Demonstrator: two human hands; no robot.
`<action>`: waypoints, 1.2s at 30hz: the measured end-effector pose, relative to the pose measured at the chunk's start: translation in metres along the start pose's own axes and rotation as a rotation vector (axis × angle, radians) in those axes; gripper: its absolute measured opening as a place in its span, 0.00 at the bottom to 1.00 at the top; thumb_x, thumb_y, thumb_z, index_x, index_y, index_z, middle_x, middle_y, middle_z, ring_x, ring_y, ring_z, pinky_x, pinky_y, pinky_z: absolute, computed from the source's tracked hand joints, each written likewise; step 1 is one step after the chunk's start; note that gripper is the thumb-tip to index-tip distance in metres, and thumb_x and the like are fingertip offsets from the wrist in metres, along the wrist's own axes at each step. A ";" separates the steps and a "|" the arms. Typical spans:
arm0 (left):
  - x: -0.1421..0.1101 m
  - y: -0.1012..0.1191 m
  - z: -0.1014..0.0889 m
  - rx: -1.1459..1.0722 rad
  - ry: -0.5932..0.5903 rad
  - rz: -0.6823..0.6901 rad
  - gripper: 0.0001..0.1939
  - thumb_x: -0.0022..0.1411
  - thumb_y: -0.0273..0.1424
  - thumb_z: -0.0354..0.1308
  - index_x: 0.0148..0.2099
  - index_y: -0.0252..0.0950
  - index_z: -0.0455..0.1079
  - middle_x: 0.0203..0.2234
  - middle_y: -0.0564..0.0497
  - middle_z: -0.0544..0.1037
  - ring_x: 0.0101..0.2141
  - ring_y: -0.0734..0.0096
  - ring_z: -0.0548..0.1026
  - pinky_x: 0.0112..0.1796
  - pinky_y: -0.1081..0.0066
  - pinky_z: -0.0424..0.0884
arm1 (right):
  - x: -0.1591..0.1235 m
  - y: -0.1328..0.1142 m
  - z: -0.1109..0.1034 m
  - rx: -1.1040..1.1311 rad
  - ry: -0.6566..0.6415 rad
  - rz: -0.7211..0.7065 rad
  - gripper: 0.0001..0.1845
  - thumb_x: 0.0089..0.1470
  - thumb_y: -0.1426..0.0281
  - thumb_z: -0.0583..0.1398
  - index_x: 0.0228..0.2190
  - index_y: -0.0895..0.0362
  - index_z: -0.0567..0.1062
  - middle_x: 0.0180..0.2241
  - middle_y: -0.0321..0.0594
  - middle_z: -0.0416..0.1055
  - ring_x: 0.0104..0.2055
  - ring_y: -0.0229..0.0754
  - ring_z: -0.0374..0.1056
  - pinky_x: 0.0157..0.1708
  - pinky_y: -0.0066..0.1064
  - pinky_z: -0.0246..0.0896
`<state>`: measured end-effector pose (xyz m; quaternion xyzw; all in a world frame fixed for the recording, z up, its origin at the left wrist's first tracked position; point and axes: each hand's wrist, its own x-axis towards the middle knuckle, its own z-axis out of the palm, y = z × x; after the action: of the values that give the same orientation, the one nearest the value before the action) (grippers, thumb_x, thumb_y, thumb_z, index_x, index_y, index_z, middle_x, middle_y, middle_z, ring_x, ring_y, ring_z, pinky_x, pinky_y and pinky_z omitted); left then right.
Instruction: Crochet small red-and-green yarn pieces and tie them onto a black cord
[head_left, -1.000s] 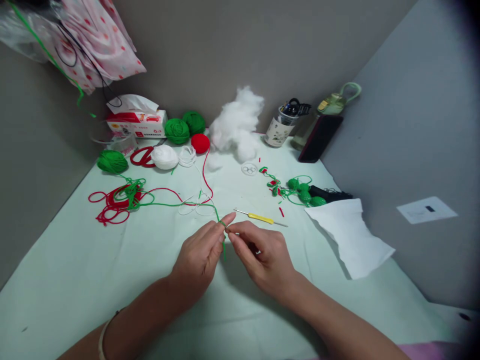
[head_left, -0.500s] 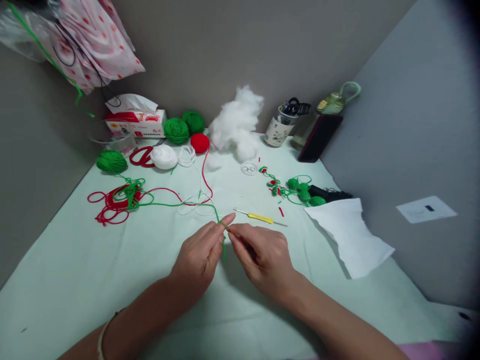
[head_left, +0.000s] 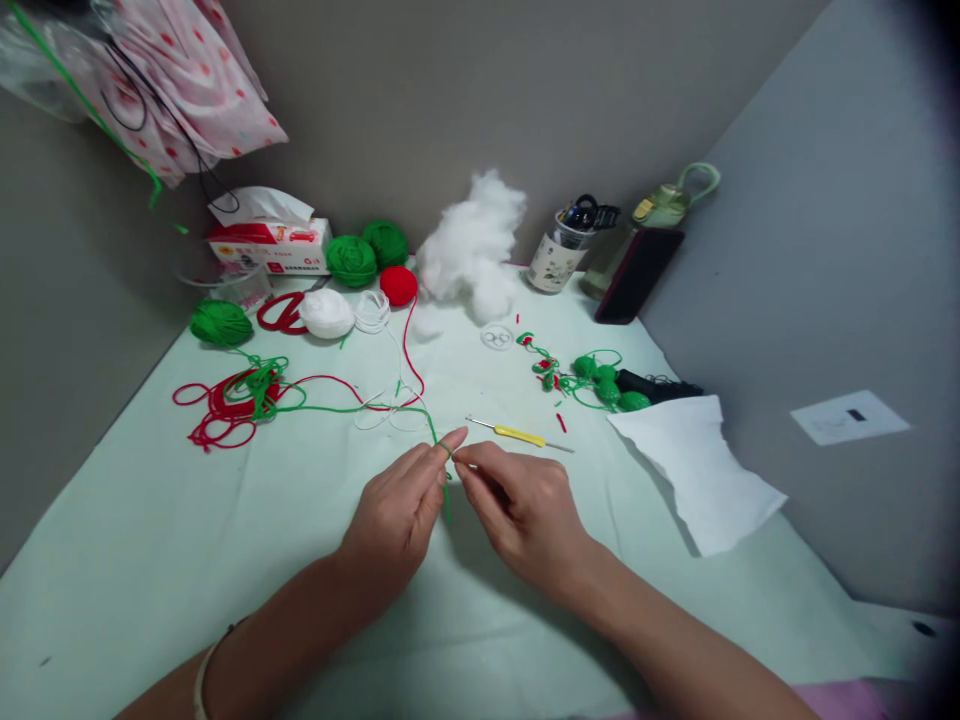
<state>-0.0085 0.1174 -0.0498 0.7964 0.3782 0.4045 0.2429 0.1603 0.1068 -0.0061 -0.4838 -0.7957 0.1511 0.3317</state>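
Note:
Green yarn (head_left: 433,425) runs over the index finger of my left hand (head_left: 397,505), which is closed on it with that finger stretched out. A short tail of the yarn hangs below the fingers. My right hand (head_left: 525,505) pinches the strand close to the left fingertip, its thumb and index finger together. Just beyond both hands lies a crochet hook (head_left: 519,435) with a yellow handle, touched by neither. The yarn trails left across the table to a loose green tangle (head_left: 259,385) mixed with red yarn (head_left: 217,425).
Green yarn balls (head_left: 351,261), a white ball (head_left: 327,314), red-handled scissors (head_left: 279,314) and a red ball (head_left: 398,286) lie at the back left. White stuffing (head_left: 476,250) is behind. Small green crocheted pieces (head_left: 609,385) and white paper (head_left: 701,475) are on the right.
Both hands stay almost in place at the yarn. A small loop now shows below the left fingertips, and the whole view has shifted very slightly.

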 end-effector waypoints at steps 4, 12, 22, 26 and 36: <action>-0.002 -0.001 0.001 0.000 -0.009 -0.013 0.23 0.71 0.21 0.46 0.65 0.35 0.63 0.43 0.45 0.78 0.41 0.70 0.76 0.42 0.72 0.73 | 0.002 -0.001 -0.003 0.132 -0.060 0.114 0.09 0.63 0.73 0.55 0.36 0.59 0.76 0.21 0.30 0.65 0.20 0.31 0.54 0.25 0.24 0.50; -0.001 0.000 0.000 0.028 -0.007 0.007 0.23 0.71 0.22 0.46 0.65 0.35 0.63 0.44 0.44 0.79 0.39 0.69 0.76 0.42 0.71 0.74 | 0.004 0.000 -0.006 0.248 -0.107 0.208 0.09 0.62 0.72 0.56 0.36 0.58 0.77 0.20 0.28 0.62 0.21 0.31 0.52 0.25 0.24 0.49; -0.002 0.003 -0.003 0.111 -0.016 -0.034 0.22 0.71 0.25 0.46 0.65 0.37 0.64 0.38 0.47 0.77 0.39 0.68 0.76 0.40 0.70 0.74 | 0.006 0.002 -0.006 0.290 -0.154 0.222 0.08 0.62 0.72 0.55 0.34 0.57 0.75 0.19 0.27 0.59 0.21 0.31 0.51 0.26 0.25 0.49; 0.001 0.008 -0.006 0.179 0.035 -0.077 0.20 0.70 0.25 0.47 0.60 0.38 0.69 0.47 0.44 0.73 0.34 0.74 0.75 0.33 0.75 0.73 | 0.007 0.004 -0.006 0.298 -0.165 0.223 0.08 0.62 0.71 0.56 0.35 0.56 0.75 0.19 0.27 0.58 0.22 0.31 0.50 0.25 0.25 0.48; 0.003 0.008 -0.005 0.250 0.034 -0.048 0.18 0.70 0.24 0.46 0.58 0.35 0.69 0.54 0.40 0.72 0.32 0.76 0.77 0.30 0.77 0.74 | 0.009 0.008 -0.007 0.421 -0.215 0.301 0.08 0.62 0.69 0.56 0.33 0.57 0.75 0.19 0.27 0.56 0.22 0.32 0.50 0.25 0.25 0.47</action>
<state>-0.0087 0.1152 -0.0404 0.8041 0.4489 0.3618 0.1449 0.1678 0.1178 -0.0026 -0.4981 -0.6968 0.4108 0.3124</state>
